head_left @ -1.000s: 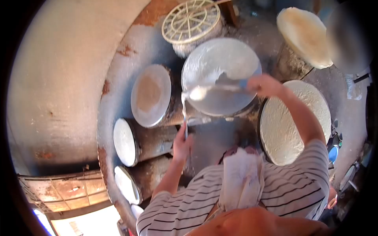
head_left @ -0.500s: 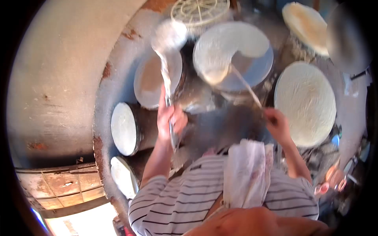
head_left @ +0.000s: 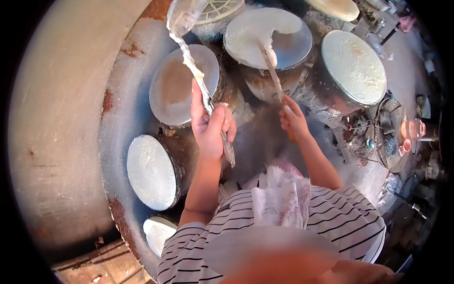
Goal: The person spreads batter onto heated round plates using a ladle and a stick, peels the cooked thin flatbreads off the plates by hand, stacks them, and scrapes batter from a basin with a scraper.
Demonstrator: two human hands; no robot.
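My left hand (head_left: 213, 128) is closed around the handle of a batter-coated ladle (head_left: 188, 59), whose bowl is raised at the top of the view, left of the middle griddle. In my right hand (head_left: 294, 117) is the handle of a wooden spreader (head_left: 273, 75). Its far end rests in the white batter (head_left: 248, 35) on the round middle griddle (head_left: 292, 49). The batter covers the left and back of that griddle; a grey patch shows at the right, and some batter hangs at the front edge.
Other round griddles stand in a ring: a brown-stained one (head_left: 184, 85), pale-coated ones at left (head_left: 151, 173) and right (head_left: 354, 68), and another at lower left (head_left: 158, 234). A lattice rack (head_left: 220, 10) sits at the top. A curved wall (head_left: 61, 128) fills the left; clutter (head_left: 388, 128) lies right.
The view has shifted, so the griddles sit differently in it. The spreader has moved across the batter toward the griddle's front middle. Both hands keep their holds.
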